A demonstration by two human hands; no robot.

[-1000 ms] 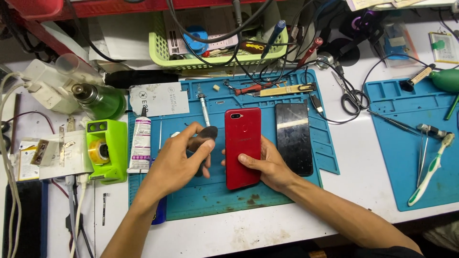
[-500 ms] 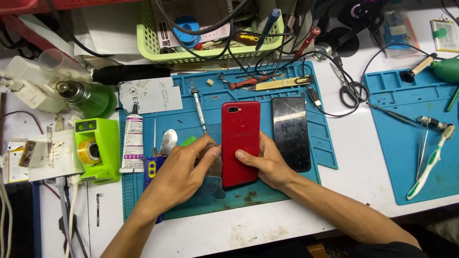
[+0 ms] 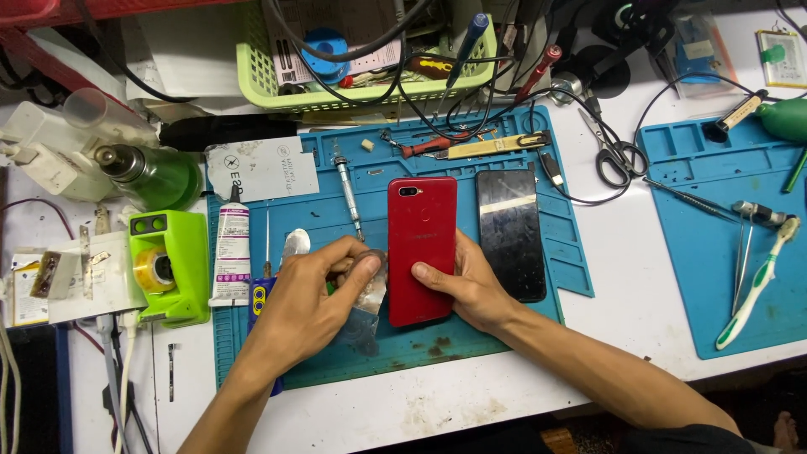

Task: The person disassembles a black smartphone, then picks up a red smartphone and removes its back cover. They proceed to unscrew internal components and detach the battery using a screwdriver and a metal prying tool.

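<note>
location type: small electronics repair workshop. indicators: a white desk carrying two blue silicone work mats, one with a red phone and a detached dark screen panel; precision screwdrivers, tweezers, scissors, a glue tube, a tape dispenser, a cleaning toothbrush, and a green basket of tangled cables and parts.

Pretty cramped here. My left hand is boxed in by the glue tube and green tape dispenser on its outer side, with the red phone tight on the other. Only open mat is the strip nearest me. Behind the phone, tools and cables block the way.
</note>
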